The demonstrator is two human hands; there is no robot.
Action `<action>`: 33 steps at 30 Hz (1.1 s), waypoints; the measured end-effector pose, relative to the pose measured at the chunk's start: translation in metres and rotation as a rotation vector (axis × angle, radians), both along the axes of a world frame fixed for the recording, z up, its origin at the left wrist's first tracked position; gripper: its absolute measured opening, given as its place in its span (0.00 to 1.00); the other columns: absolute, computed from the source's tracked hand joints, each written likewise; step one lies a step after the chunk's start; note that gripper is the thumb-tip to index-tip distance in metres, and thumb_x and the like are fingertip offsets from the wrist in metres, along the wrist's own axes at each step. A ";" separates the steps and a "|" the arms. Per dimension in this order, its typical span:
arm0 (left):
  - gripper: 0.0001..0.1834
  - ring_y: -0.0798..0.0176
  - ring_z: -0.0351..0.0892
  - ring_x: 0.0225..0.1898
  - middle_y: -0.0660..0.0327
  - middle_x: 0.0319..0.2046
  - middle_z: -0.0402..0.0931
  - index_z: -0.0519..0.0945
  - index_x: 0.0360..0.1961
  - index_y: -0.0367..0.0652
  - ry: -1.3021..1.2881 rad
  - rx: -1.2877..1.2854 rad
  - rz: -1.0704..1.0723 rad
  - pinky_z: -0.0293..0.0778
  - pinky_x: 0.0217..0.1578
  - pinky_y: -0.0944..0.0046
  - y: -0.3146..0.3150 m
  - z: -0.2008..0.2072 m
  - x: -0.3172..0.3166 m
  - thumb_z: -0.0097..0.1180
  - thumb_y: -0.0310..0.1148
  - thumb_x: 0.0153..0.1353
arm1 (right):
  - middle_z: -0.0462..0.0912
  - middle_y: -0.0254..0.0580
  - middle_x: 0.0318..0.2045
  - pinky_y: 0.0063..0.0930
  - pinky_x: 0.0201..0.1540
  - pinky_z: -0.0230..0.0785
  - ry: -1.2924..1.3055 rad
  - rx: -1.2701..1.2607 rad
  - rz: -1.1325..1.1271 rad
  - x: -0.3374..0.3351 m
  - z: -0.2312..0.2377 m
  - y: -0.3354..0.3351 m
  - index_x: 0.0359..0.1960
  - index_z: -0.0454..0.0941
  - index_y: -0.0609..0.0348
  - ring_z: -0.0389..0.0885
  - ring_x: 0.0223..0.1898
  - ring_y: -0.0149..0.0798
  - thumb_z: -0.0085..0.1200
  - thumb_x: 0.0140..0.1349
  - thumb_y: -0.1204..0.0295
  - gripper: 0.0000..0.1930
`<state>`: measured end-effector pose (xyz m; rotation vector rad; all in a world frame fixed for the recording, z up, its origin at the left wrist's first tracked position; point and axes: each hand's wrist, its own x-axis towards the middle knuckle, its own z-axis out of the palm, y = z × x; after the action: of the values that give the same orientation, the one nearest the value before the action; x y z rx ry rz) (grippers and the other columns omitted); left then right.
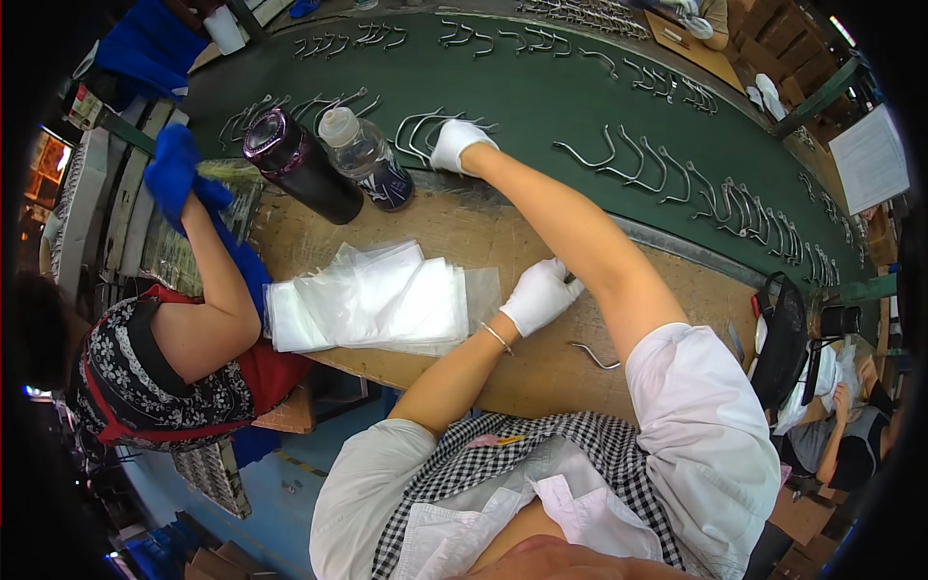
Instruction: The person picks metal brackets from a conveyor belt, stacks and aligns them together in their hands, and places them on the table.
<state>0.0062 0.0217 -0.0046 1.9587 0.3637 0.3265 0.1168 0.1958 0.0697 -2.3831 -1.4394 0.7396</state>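
Observation:
My right hand [462, 147], in a white glove, reaches across to the green conveyor belt [541, 87]. Its fingers are closed at a cluster of curved metal rods [411, 135], which look like bent handles; the glove partly hides them. Nearer to me, my left hand [539, 297], also gloved in white, is closed above the wooden table [454, 387]; what its fingers hold, if anything, I cannot make out. To its left lies a stack of clear plastic bags [377, 304]. A single bent metal rod [594, 356] rests on the table to its right.
A dark thermos [302, 169] and a clear bottle [372, 159] stand by the belt, left of my right hand. More curved rods [667, 174] lie in rows along the belt. A co-worker in blue gloves [179, 169] is close on the left. A black bag [781, 338] sits at the right.

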 end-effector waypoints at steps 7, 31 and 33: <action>0.12 0.49 0.80 0.40 0.54 0.38 0.82 0.80 0.40 0.39 -0.213 0.818 -0.118 0.76 0.41 0.55 0.005 -0.025 0.009 0.51 0.32 0.60 | 0.82 0.50 0.48 0.40 0.47 0.75 -0.046 -0.016 -0.096 -0.017 -0.015 0.035 0.45 0.82 0.55 0.81 0.50 0.49 0.55 0.55 0.68 0.15; 0.16 0.54 0.82 0.35 0.52 0.39 0.82 0.79 0.47 0.36 -0.047 0.164 -0.135 0.77 0.40 0.60 0.006 -0.006 0.005 0.53 0.35 0.63 | 0.81 0.56 0.46 0.41 0.50 0.73 -0.191 0.039 0.217 0.032 -0.019 0.043 0.43 0.81 0.62 0.81 0.48 0.54 0.52 0.57 0.66 0.16; 0.19 0.65 0.80 0.40 0.52 0.47 0.79 0.76 0.53 0.35 -0.035 -0.436 0.043 0.75 0.44 0.66 0.006 0.015 0.000 0.54 0.35 0.65 | 0.81 0.56 0.47 0.38 0.51 0.72 -0.135 0.020 0.280 0.046 -0.015 0.013 0.45 0.80 0.63 0.80 0.48 0.53 0.55 0.56 0.66 0.18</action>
<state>0.0065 0.0280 0.0106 1.5184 0.4169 0.2813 0.1627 0.2084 0.0547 -2.2806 -1.8529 0.6319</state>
